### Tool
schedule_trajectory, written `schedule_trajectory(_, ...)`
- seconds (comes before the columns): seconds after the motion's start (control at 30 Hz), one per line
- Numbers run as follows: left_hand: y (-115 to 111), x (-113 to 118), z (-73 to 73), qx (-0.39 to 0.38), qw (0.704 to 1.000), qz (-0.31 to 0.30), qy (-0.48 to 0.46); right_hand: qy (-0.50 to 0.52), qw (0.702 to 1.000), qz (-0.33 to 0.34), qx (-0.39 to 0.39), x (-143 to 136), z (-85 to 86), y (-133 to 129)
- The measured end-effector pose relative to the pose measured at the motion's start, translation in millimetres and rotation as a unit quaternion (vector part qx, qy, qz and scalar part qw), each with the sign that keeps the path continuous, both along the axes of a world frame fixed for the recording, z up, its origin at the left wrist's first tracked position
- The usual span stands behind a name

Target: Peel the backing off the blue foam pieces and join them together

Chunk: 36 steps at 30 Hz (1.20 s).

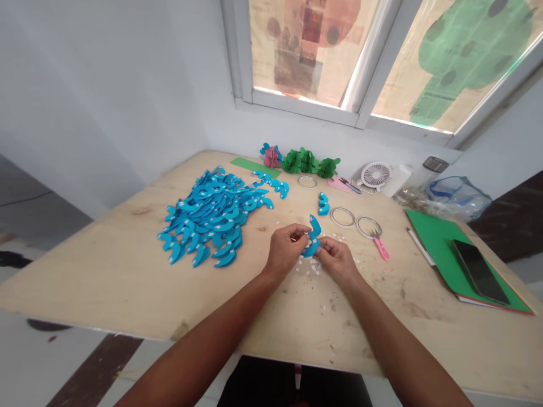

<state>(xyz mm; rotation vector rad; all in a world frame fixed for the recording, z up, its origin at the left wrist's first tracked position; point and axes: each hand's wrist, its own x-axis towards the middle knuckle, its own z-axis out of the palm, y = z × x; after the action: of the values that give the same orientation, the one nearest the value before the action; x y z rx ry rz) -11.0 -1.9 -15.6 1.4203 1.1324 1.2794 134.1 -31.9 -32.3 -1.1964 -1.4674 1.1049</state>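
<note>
Between my two hands is a blue paper cutout (pixel 314 226) with a curved, wavy outline and a small white square on it. My left hand (pixel 288 246) pinches its left side, fingers closed. On the lower right, my right hand (pixel 337 257) grips the same cutout with thumb and fingertips. Small white paper bits (pixel 314 267) lie scattered on the table beneath the hands. Left of them spreads a large heap of similar blue cutouts (pixel 212 212), many with white squares. Another small blue piece (pixel 323 203) lies just beyond my hands.
Rolls of tape (pixel 343 217) and pink-handled scissors (pixel 380 246) lie to the right. A green folder (pixel 445 240) carries a phone (pixel 479 270). Along the wall stand green paper shapes (pixel 307 161), a pink-and-blue one (pixel 271 156), a white fan (pixel 376 175) and a bottle (pixel 428 172).
</note>
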Motion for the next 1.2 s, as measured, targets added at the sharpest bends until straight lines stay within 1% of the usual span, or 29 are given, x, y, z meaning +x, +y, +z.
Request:
schedule_trajectory(0.2, -0.5, 0.0, 3.2, -0.007, 1.0, 0.001, 0.0, 0.035, 0.999, -0.001, -0.016, -1.2, 1.9, -1.2)
schedule_trajectory(0.6, -1.0, -1.2, 6.0, 0.011, 1.0, -0.01, 0.004, 0.087, 0.995, -0.003, -0.043, -0.3, -0.5, 0.5)
schedule_trajectory(0.87, 1.9, -3.0, 2.5, 0.042, 0.999, -0.018, 0.011, 0.12, 0.991, -0.003, -0.057, 0.5, -1.3, 0.5)
schedule_trajectory(1.03, 1.6, -3.6, 2.6, 0.039, 0.999, -0.021, 0.006, 0.138, 0.988, -0.005, -0.067, 0.1, -0.7, 1.5)
schedule_trajectory(1.2, 1.2, -5.2, 5.9, 0.027, 0.999, -0.035, -0.003, 0.168, 0.982, -0.009, -0.085, -0.1, 3.8, 1.0)
